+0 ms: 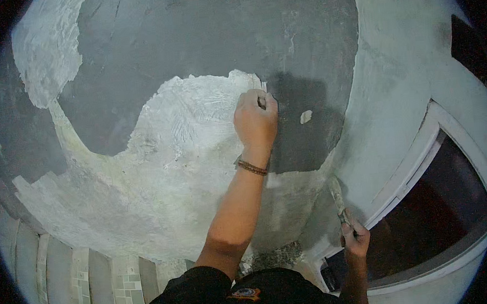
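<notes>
Plaster [188, 116] on wall [203, 37], left hand [256, 122] clutching thin tool [264, 86], right hand [354, 237] gripping scraper [337, 193]

Scraper handle [344, 217] partly behind right fingers [359, 231]

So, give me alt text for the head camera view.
A person's bare left hand pinches a thin, pale, mostly hidden piece at the edge of rough white plaster on a patchy grey wall. The right hand, lower down, holds a narrow, pale-smeared scraper.
</notes>
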The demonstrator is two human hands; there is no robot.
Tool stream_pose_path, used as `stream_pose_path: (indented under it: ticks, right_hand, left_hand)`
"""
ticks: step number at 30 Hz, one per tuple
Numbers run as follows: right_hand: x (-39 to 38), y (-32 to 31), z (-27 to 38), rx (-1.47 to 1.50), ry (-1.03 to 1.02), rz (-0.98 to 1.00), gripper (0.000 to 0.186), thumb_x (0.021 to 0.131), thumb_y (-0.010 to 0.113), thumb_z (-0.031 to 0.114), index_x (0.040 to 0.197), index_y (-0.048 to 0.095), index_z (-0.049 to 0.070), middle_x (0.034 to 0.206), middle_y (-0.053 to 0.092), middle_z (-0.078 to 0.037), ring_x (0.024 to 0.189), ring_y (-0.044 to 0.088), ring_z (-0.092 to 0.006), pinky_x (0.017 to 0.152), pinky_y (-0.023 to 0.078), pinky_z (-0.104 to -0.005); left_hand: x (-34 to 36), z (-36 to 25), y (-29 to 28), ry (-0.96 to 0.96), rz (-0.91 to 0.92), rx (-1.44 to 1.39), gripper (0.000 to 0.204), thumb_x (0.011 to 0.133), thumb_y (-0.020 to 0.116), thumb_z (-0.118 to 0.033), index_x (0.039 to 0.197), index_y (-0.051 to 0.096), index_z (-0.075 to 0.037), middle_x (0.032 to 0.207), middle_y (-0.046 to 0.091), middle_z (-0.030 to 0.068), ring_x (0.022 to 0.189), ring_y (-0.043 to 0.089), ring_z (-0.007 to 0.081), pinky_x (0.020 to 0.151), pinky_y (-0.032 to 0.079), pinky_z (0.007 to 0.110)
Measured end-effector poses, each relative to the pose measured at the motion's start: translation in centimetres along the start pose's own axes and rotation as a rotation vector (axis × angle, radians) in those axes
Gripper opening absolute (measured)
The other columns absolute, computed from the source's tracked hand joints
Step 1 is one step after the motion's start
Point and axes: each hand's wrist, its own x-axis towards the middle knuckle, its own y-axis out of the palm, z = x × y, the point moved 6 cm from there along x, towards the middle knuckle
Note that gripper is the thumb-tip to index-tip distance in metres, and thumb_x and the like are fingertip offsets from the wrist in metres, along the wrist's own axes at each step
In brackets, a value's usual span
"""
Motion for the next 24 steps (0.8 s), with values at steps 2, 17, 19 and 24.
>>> stream_pose_path:
  ticks: [2, 17, 19, 24]
  right_hand:
    - [0.7, 0.5, 2.1, -0.085, -0.006, 0.004, 0.037, 0.095, 0.063, 0.004, 0.132, 0.065, -0.001, 0.089, 0.066, -0.003, 0.075, 0.055, -0.0095, 0.069, 0.046, -0.0256]
    - [7.7, 5.0, 14.2, -0.131, -0.259, 0.038, 0.042, 0.093, 0.064, 0.004, 0.135, 0.063, -0.001, 0.09, 0.067, -0.004, 0.075, 0.056, -0.0089, 0.069, 0.047, -0.0247]
    - [8.8, 5.5, 15.0, -0.132, -0.276, 0.044, 0.041, 0.094, 0.064, 0.004, 0.135, 0.063, -0.001, 0.097, 0.071, -0.007, 0.082, 0.06, -0.0099, 0.074, 0.05, -0.0252]
    - [10.3, 7.1, 16.2, -0.091, -0.327, 0.082, 0.039, 0.095, 0.062, 0.002, 0.135, 0.063, -0.001, 0.115, 0.072, -0.012, 0.097, 0.063, -0.0124, 0.087, 0.05, -0.0263]
  left_hand:
    - [-0.2, -0.3, 0.0, 0.038, -0.016, -0.013, 0.011, 0.085, 0.071, -0.016, 0.087, 0.067, -0.006, 0.087, 0.066, 0.0134, 0.077, 0.066, 0.0337, 0.069, 0.052, 0.043]
    - [-1.5, 0.8, 0.2, 0.124, 0.018, -0.108, 0.021, 0.085, 0.072, -0.013, 0.103, 0.063, -0.006, 0.093, 0.066, 0.0135, 0.081, 0.067, 0.0354, 0.07, 0.055, 0.044]
    - [-1.6, 0.7, 0.3, 0.119, 0.014, -0.079, 0.03, 0.083, 0.074, -0.012, 0.112, 0.065, -0.007, 0.1, 0.067, 0.0131, 0.082, 0.068, 0.0343, 0.073, 0.055, 0.043]
    - [-1.4, 0.7, 0.8, 0.147, 0.084, 0.032, 0.025, 0.085, 0.073, -0.014, 0.109, 0.067, -0.009, 0.102, 0.066, 0.0115, 0.086, 0.069, 0.0343, 0.074, 0.057, 0.042]
